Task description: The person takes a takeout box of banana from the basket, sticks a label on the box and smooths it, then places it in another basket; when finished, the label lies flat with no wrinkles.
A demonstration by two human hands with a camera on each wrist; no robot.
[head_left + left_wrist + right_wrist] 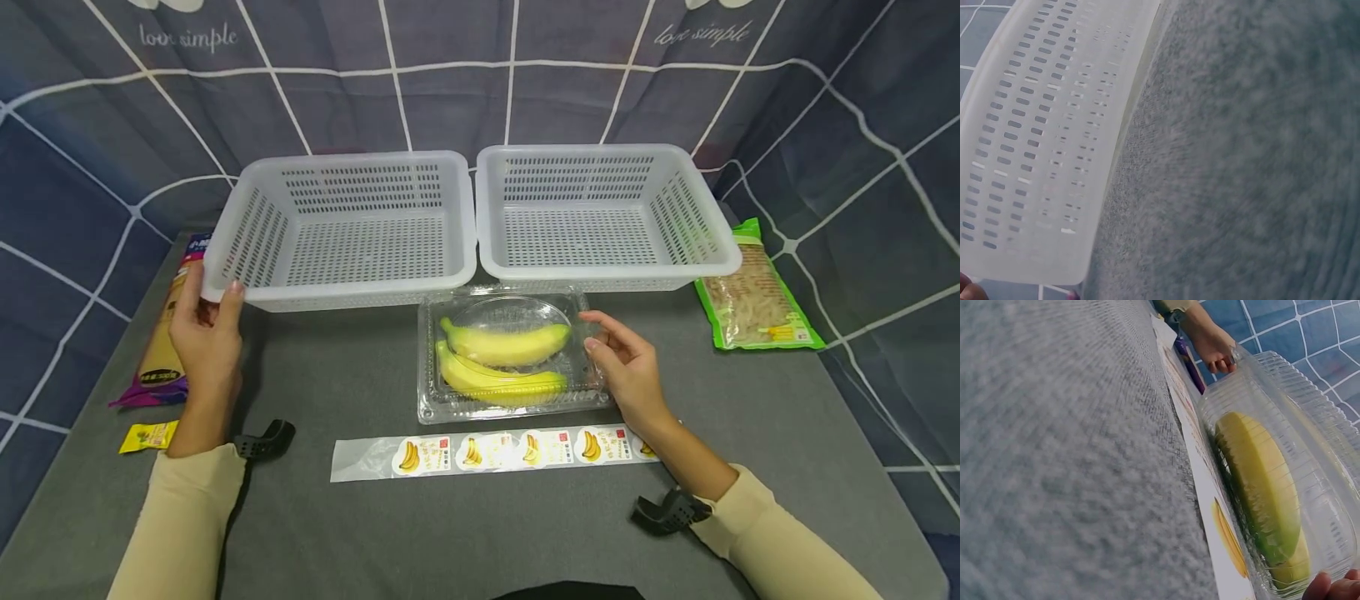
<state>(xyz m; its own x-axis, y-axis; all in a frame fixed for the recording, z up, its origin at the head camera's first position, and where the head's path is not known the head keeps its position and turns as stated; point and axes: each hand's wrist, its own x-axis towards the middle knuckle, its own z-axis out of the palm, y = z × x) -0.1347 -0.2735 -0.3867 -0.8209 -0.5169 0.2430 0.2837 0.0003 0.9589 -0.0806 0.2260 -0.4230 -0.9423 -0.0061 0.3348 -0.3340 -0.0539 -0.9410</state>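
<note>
A clear plastic clamshell box (pixel 517 414) with yellow bananas (pixel 510 343) inside lies in front of the two baskets, its lid down over the fruit. My right hand (pixel 628 367) holds the box's right edge, thumb and forefinger at the rim; its fingertips show at the lower corner of the right wrist view. At the front left corner of the left white basket (pixel 360 293), my left hand (pixel 206 333) grips the rim between thumb and fingers. The left wrist view shows this basket's slotted side (pixel 1035 125). Just below the box is a strip of banana stickers (pixel 491 452).
Beside the left basket stands a second white basket (pixel 607 273). A gold and purple packet (pixel 161 354) and a small yellow packet (pixel 147 436) lie by the left arm. A green-edged bag (pixel 761 300) lies at the right. Grid-patterned cloth (pixel 450 108) rises behind the table.
</note>
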